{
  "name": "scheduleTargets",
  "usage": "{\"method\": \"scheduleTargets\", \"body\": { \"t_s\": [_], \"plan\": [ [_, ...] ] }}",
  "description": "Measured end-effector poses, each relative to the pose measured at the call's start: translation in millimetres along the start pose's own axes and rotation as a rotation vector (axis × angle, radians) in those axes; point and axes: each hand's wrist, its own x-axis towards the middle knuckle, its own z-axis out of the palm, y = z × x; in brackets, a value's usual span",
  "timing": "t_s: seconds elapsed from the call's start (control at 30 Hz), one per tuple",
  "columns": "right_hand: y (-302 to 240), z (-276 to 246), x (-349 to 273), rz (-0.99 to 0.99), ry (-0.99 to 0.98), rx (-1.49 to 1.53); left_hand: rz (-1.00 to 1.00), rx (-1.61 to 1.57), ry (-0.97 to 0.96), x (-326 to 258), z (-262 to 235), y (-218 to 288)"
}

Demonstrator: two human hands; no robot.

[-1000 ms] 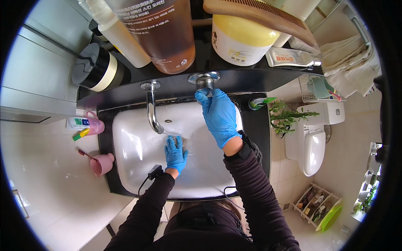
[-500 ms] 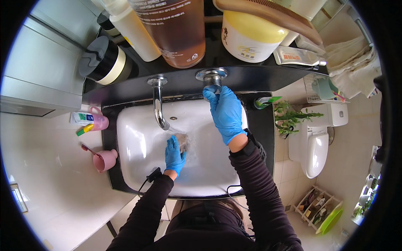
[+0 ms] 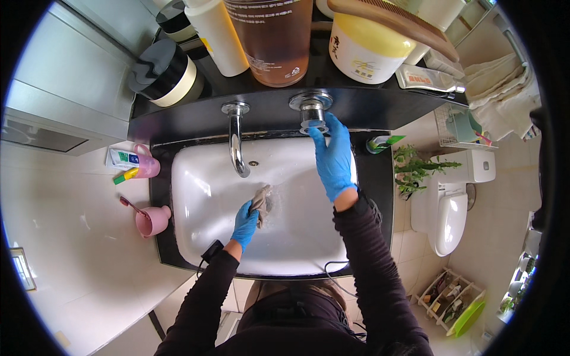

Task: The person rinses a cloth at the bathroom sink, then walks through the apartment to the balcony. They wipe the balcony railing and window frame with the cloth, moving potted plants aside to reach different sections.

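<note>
Left hand [image 3: 244, 222]: blue-gloved, fingers curled shut, forearm dark-sleeved.
Right hand [image 3: 332, 155]: blue-gloved, fingers stretched forward, arm extended.

A home bathroom: white sink [image 3: 202, 231] set in a black desk [image 3: 374, 178], chrome tap [image 3: 236, 139], toilet [image 3: 448, 213] on a tiled floor, bottles [image 3: 273, 35] and a jar [image 3: 368, 50] on a shelf above, pink cups [image 3: 151, 221] with toothbrushes, towels [image 3: 496, 77] hanging nearby.

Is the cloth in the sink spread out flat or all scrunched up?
Scrunched up. The left hand grips the grey cloth bunched together, low in the white sink.
</note>
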Motion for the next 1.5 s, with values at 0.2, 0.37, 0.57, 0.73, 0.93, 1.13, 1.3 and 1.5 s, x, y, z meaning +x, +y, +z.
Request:
{"method": "scheduleTargets", "body": {
  "t_s": [0.2,0.37,0.57,0.73,0.93,1.13,1.3,1.5],
  "plan": [
    [25.4,25.1,-114.3,0.518,-0.309,0.419,-0.4,-0.634,-0.193,-30.2,-18.8,49.4],
    [30.0,42.7,-155.4,0.782,-0.778,0.367,-0.391,-0.656,-0.183,-38.1,-3.2,65.7],
    [38.5,38.0,-152.0,0.809,-0.764,0.381,-0.3,-0.483,-0.128,-41.1,8.9,71.1],
    [53.9,28.2,-154.2,0.73,-0.673,0.164,-0.526,-0.588,-0.074,-38.9,4.9,68.5],
    [66.5,24.4,-150.9,0.654,-0.52,0.251,-0.675,-0.879,0.042,-33.5,-1.3,33.5],
    [68.8,35.2,-155.5,0.563,-0.352,0.288,-0.643,-0.82,0.183,-30.7,-6.5,19.6],
    [66.9,42.0,-157.7,0.145,-0.574,-0.494,-0.686,-0.664,0.217,-36.2,-11.5,22.5],
    [60.5,72.4,-175.1,-0.027,-0.946,-0.841,-0.405,-0.567,0.063,-32.1,9.2,20.2]
  ]
}}
